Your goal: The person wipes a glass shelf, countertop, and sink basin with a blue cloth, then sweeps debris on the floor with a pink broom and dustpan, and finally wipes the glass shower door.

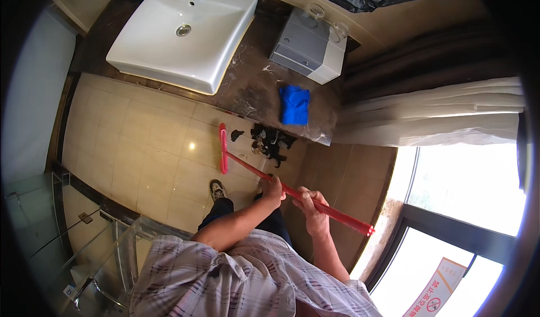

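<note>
A red broom or floor brush slants across the view, its long handle held in both hands. My left hand is closed around the lower part of the handle. Nearer its upper end, my right hand grips the handle. The red head is over the tiled floor, ahead of my shoe; contact with the floor is hard to tell. To the right of the head lies a heap of dark debris, with a smaller black scrap between them.
A dark stone counter bears a white washbasin, a folded blue cloth and a grey drawer box. Curtains and a window stand at the right, a glass shower enclosure at lower left.
</note>
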`<state>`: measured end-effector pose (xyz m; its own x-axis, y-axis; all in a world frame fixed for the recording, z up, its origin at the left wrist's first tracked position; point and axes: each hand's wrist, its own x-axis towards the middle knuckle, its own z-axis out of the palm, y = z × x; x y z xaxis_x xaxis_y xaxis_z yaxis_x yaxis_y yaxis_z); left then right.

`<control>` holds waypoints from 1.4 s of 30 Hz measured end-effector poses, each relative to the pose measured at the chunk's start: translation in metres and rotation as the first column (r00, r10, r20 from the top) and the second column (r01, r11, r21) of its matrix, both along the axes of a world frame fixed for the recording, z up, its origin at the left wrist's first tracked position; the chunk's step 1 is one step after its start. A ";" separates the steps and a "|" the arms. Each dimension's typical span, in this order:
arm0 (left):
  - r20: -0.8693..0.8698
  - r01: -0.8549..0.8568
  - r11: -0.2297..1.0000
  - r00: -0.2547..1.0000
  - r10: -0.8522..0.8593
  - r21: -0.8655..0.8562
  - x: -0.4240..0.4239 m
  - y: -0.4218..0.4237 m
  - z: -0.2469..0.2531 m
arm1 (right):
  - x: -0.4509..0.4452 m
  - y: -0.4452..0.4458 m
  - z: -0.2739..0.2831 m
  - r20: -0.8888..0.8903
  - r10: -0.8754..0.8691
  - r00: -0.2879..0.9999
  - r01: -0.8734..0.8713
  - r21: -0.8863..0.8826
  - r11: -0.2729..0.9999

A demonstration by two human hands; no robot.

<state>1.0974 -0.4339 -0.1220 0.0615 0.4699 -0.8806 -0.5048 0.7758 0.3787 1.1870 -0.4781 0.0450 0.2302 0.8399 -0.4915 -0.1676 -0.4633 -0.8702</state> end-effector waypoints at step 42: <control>0.271 0.415 0.873 0.836 -0.478 0.257 0.251 0.121 -0.002 | 0.342 0.360 -0.064 0.037 0.484 0.874 -0.484 -0.012 0.875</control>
<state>1.3482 -0.3132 -0.1240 0.5633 0.4704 -0.6793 -0.2357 0.8794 0.4136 1.5289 -0.1184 -0.0189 -0.1861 0.8498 -0.4931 0.1107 -0.4806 -0.8699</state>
